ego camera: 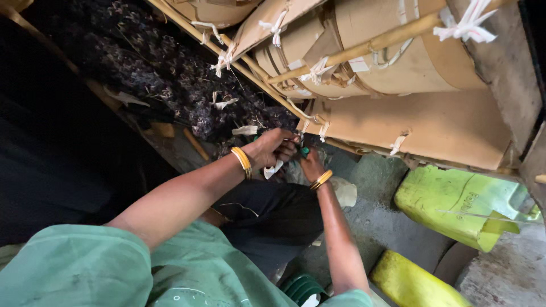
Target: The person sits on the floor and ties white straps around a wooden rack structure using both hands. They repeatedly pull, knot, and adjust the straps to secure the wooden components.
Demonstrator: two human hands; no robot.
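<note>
My left hand [274, 146] reaches forward with a gold bangle on the wrist. Its fingers are curled around a white strip [273, 169] and something dark that I cannot make out. My right hand [311, 166], also with a gold bangle, is closed on a small green-handled tool [305, 151] right beside the left hand. Both hands meet at the foot of a bamboo pole frame [364, 45], where cardboard sheets [432, 128] are tied on with white strips [466, 25]. The tool's working end is hidden between the hands.
A heap of dark dried plant matter [165, 74] lies to the left of the frame, with scraps of white strip in it. Yellow-green plastic cans [455, 202] lie on the concrete floor at the right. Dark cloth [273, 219] covers my lap.
</note>
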